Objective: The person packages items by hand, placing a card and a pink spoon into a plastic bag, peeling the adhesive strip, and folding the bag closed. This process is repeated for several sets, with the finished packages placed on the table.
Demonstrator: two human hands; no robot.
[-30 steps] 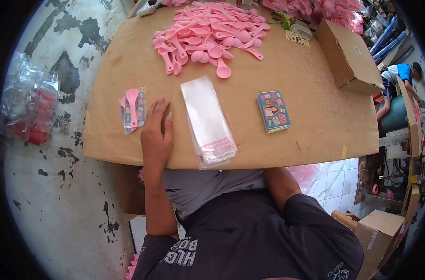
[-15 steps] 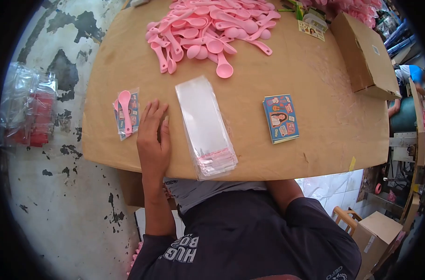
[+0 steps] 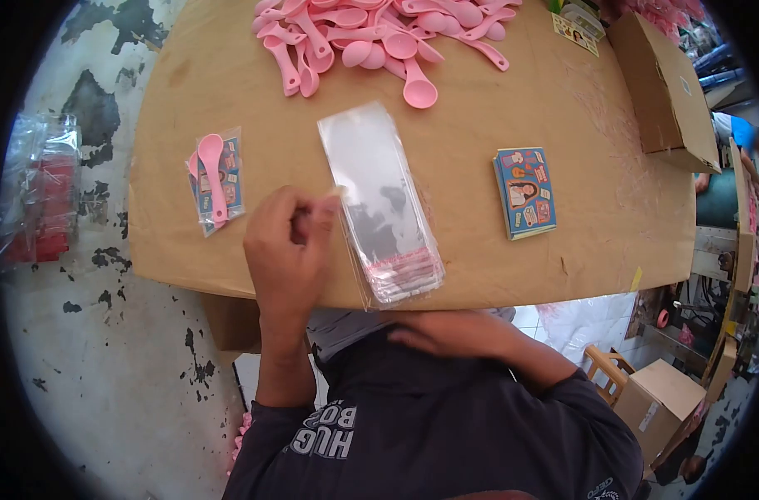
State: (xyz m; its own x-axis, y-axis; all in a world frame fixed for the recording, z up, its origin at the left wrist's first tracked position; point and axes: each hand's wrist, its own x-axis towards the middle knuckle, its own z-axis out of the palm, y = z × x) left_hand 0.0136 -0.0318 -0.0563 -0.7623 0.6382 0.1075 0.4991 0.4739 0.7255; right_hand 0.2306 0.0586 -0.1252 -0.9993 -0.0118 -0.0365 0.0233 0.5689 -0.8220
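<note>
My left hand (image 3: 289,242) is over the table beside the left edge of a stack of clear plastic bags (image 3: 384,200). Its fingers are curled in and blurred, and I cannot make out anything in them. Close to my body, just below the table's front edge, my right hand (image 3: 434,332) is smeared by motion, so its fingers cannot be read. Left of my left hand lie a packed blue card (image 3: 229,185) and a pink spoon (image 3: 213,179). A stack of blue cards (image 3: 526,193) sits right of the bags.
Many pink spoons (image 3: 371,37) are heaped at the table's far side. An open cardboard box (image 3: 659,92) stands at the far right. Plastic packs (image 3: 50,192) lie at the far left. Another carton (image 3: 659,396) is at lower right.
My left hand has lifted from lying flat on the table, curled and moved right towards the bags. My right hand has come into view at the table's front edge. The view has shifted slightly.
</note>
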